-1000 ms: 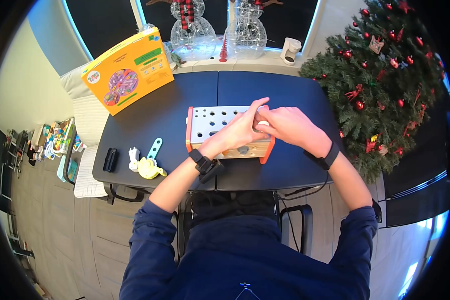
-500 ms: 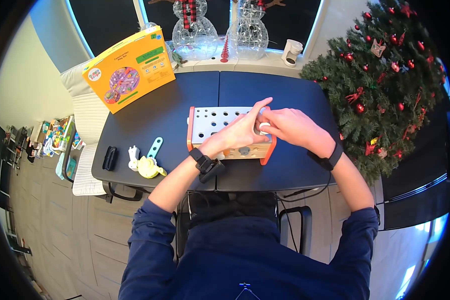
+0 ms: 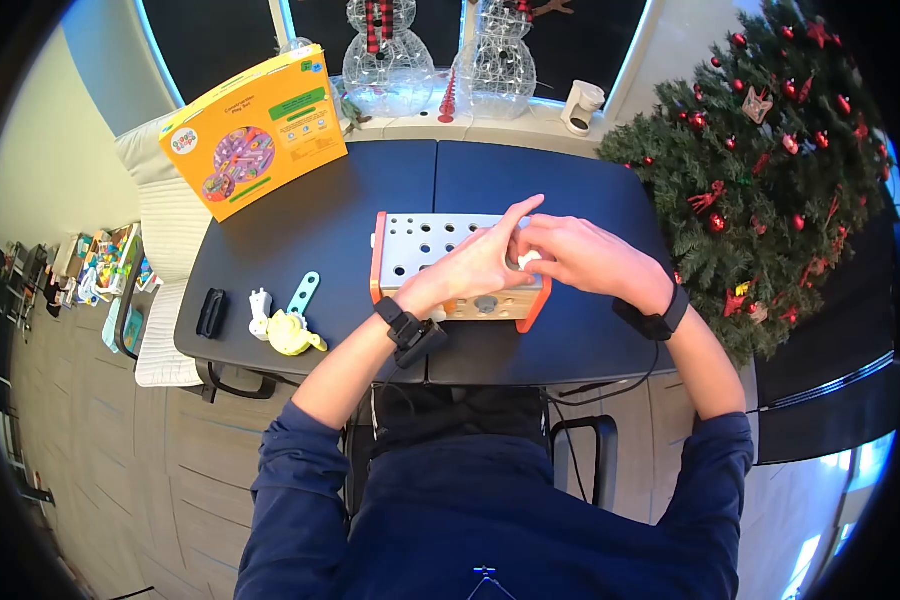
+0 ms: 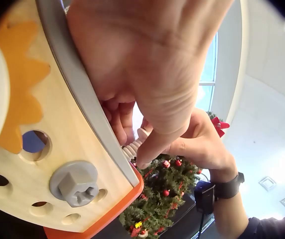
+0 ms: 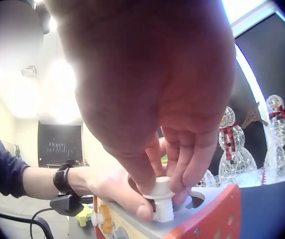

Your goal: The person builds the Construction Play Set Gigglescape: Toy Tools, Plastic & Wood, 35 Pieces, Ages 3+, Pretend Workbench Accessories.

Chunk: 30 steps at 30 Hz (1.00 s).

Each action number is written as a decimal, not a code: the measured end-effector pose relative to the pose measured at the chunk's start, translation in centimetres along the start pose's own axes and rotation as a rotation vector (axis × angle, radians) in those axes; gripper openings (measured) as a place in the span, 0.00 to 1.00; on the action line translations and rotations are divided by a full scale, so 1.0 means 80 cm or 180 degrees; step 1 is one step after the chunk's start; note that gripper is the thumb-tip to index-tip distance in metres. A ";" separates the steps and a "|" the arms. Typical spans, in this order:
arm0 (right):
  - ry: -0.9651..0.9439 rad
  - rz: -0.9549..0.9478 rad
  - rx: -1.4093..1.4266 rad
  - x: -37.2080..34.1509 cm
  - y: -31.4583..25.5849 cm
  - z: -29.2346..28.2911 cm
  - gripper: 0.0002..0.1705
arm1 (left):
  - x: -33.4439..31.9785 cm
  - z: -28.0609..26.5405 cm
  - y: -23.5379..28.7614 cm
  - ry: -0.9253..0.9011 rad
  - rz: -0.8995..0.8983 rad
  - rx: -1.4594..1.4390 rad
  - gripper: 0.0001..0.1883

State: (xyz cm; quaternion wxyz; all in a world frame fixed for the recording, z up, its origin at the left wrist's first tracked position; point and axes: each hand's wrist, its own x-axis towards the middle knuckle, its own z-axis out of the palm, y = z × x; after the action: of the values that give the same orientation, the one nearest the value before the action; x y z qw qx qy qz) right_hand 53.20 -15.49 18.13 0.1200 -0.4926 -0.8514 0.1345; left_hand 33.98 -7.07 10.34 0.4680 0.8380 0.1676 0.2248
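A grey-topped toy workbench (image 3: 415, 250) with orange-red end panels stands before the person. Over its right end, the right hand (image 3: 590, 258) pinches the head of a white threaded screw (image 5: 165, 206) between thumb and fingers. The left hand (image 3: 470, 265) lies across the grey top, its thumb against one side of the screw and fingertips on the other in the right wrist view. The screw stands nearly upright, threads partly showing above the top; its lower end is hidden. In the left wrist view, a grey bolt (image 4: 75, 183) sits in the wooden front panel.
On the dark table (image 3: 370, 180), a yellow box (image 3: 255, 135) stands back left. A black case (image 3: 211, 313), a white piece (image 3: 260, 312), a teal strip (image 3: 304, 292) and a yellow toy (image 3: 290, 335) lie left. A decorated tree (image 3: 750, 180) rises at the right.
The right hand's fingers have shifted and turned slightly about the screw's head. The left hand keeps its place at the workbench. The head view has moved a little.
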 end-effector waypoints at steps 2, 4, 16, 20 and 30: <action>-0.0151 0.0345 -0.0362 0.006 -0.011 -0.003 0.09 | 0.000 0.001 -0.001 0.0009 -0.0048 -0.0046 0.55; -0.0505 0.1007 -0.0930 0.016 -0.033 -0.011 0.10 | 0.002 0.001 -0.006 0.0017 -0.0035 -0.0097 0.55; -0.0015 0.0104 0.0104 -0.004 -0.001 0.006 0.09 | 0.002 0.003 -0.004 -0.0151 0.0030 0.0365 0.55; -0.0138 0.0657 -0.0326 0.006 -0.007 0.007 0.13 | 0.001 0.004 -0.001 0.0037 0.0169 0.0118 0.53; 0.0384 0.0127 -0.0022 -0.011 0.005 0.007 0.13 | 0.006 0.006 -0.016 0.0160 0.0154 0.0577 0.48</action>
State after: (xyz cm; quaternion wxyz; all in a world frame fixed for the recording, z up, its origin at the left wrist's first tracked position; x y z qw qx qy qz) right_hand 53.78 -16.10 17.38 0.1667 -0.5171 -0.8331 0.1039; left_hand 34.50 -6.51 9.12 0.3803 0.8749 0.1787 0.2409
